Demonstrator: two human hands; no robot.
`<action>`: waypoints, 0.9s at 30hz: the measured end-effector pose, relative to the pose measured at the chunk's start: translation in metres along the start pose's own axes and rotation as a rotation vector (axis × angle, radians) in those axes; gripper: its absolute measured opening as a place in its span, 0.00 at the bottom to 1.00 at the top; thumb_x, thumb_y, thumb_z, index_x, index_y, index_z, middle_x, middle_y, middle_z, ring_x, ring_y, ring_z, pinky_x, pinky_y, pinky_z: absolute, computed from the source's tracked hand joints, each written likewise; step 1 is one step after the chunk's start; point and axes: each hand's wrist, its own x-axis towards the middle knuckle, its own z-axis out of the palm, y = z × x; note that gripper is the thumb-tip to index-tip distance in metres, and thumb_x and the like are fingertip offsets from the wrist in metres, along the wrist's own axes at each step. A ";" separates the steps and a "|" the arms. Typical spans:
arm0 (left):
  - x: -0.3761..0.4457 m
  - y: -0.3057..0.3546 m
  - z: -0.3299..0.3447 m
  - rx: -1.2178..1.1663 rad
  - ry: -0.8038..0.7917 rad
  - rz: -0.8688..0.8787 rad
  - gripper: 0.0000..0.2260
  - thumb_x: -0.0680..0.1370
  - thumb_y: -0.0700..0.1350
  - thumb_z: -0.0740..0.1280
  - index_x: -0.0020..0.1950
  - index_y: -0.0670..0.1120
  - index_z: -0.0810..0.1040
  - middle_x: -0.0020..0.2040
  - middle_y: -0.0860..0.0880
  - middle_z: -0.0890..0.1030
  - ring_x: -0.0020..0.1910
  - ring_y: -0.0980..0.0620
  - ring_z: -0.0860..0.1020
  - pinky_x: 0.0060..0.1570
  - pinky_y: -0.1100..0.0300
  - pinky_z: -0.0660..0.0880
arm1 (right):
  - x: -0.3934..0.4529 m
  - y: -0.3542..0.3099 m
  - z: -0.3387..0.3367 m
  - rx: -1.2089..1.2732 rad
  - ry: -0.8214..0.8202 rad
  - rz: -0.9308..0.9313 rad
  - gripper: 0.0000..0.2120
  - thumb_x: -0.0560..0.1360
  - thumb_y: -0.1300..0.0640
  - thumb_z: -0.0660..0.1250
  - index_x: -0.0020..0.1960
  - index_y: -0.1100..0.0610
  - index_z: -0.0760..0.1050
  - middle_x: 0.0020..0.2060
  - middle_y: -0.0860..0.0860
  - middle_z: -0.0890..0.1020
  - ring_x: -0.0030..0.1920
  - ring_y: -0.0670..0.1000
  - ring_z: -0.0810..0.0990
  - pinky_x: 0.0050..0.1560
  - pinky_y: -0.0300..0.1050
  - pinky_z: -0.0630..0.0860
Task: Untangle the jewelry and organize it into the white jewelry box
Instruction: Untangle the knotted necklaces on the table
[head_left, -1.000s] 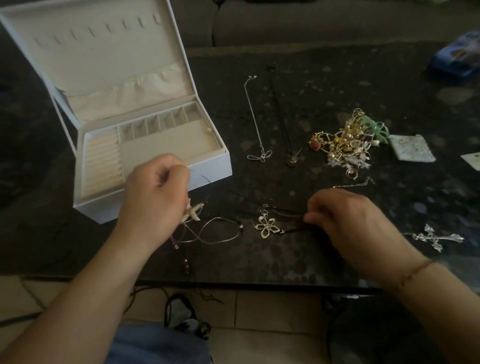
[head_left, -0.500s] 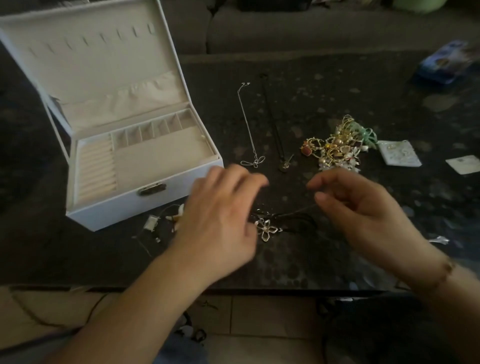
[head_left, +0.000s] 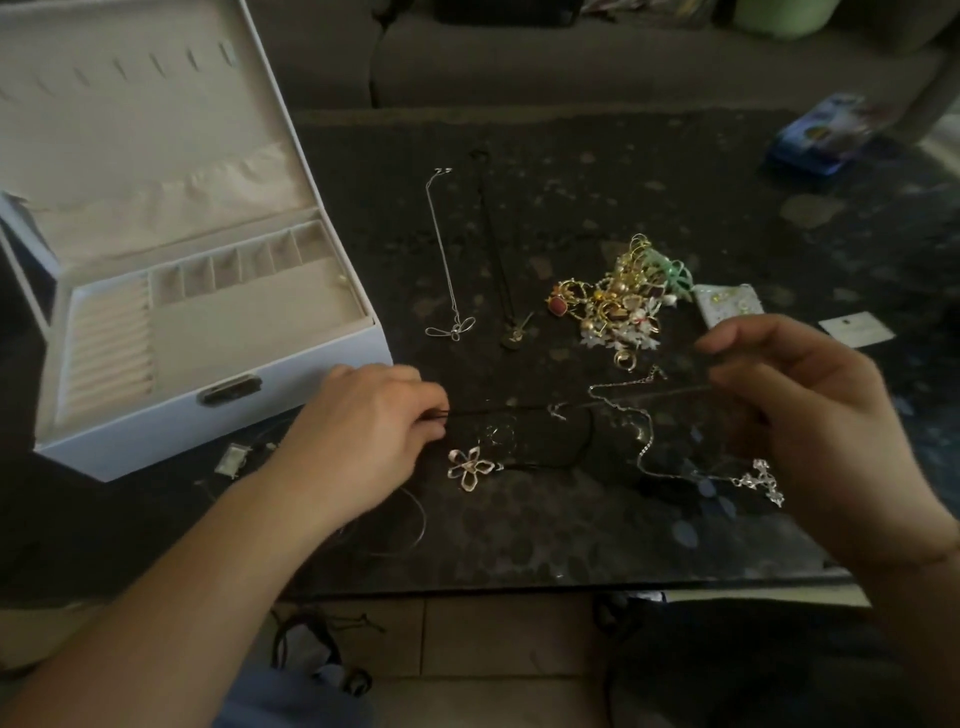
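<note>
The black cord (head_left: 519, 411) of the flower pendant (head_left: 470, 467) is stretched across the near middle of the dark table (head_left: 571, 156). The left hand (head_left: 363, 441) pinches one end of it, at about nine o'clock from the pendant. The right hand (head_left: 810, 415), out at three o'clock and raised off the surface, has finger and thumb closed on a thin strand; whether that is the cord's other end or the silver chain (head_left: 644, 447) running down to the cross pendant (head_left: 761, 480) I cannot tell, since the two cross in between.

As I read it, the sorting is only partly begun. At twelve o'clock from the flower, a silver bow necklace (head_left: 449, 291) and a dark necklace (head_left: 501, 270) lie straight and side by side, already separate. At one o'clock the gold heap (head_left: 618, 301) is still one knot of hoops and charms.

The white jewelry box (head_left: 218, 358) stands open at ten o'clock, its compartments nearly bare apart from one small pale item near the right edge. A small clear packet (head_left: 232, 460) lies just in front of it. So most of the untangling, and nearly all the putting away, looks still to come.
</note>
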 end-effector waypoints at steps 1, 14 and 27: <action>0.000 0.000 -0.002 -0.004 -0.012 -0.039 0.03 0.79 0.50 0.67 0.49 0.55 0.81 0.42 0.57 0.78 0.44 0.53 0.76 0.45 0.56 0.70 | 0.000 0.000 -0.002 0.003 0.034 0.014 0.15 0.76 0.70 0.62 0.41 0.52 0.79 0.24 0.46 0.69 0.24 0.45 0.64 0.24 0.35 0.61; -0.019 -0.007 -0.031 0.381 -0.189 -0.277 0.13 0.75 0.58 0.64 0.58 0.57 0.73 0.49 0.56 0.76 0.48 0.53 0.76 0.42 0.56 0.74 | 0.002 0.014 -0.019 -0.821 -0.038 -0.114 0.10 0.76 0.59 0.67 0.46 0.43 0.78 0.31 0.47 0.81 0.29 0.48 0.78 0.30 0.43 0.76; 0.005 0.130 0.011 -1.663 -0.473 -0.607 0.18 0.77 0.56 0.62 0.55 0.44 0.81 0.44 0.44 0.81 0.44 0.48 0.78 0.47 0.53 0.72 | -0.038 0.014 0.000 -0.763 -0.318 -0.756 0.06 0.76 0.60 0.66 0.52 0.54 0.75 0.43 0.43 0.77 0.38 0.45 0.77 0.39 0.36 0.73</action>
